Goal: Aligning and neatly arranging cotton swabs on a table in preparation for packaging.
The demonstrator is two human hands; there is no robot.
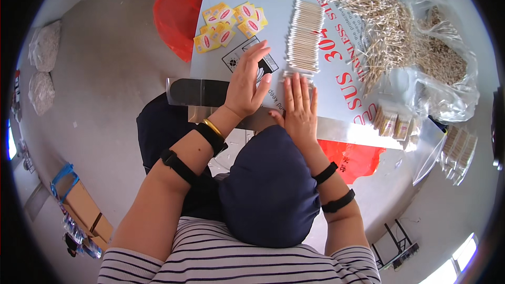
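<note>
A neat row of cotton swabs lies side by side on the table, running away from me. At its near end rests my right hand, fingers stretched out flat and together, fingertips touching the last swabs. To the left of it, my left hand is over the table's near edge with fingers apart and nothing in them. Beyond the left hand lie several small yellow and white printed cards, spread in two loose groups. A big heap of loose cotton swabs covers the right side of the table.
A clear bag of swabs stands at the far right, with small filled packs near the right edge. A dark strip under clear plastic juts past the left edge. Red plastic bags hang beside and below the table.
</note>
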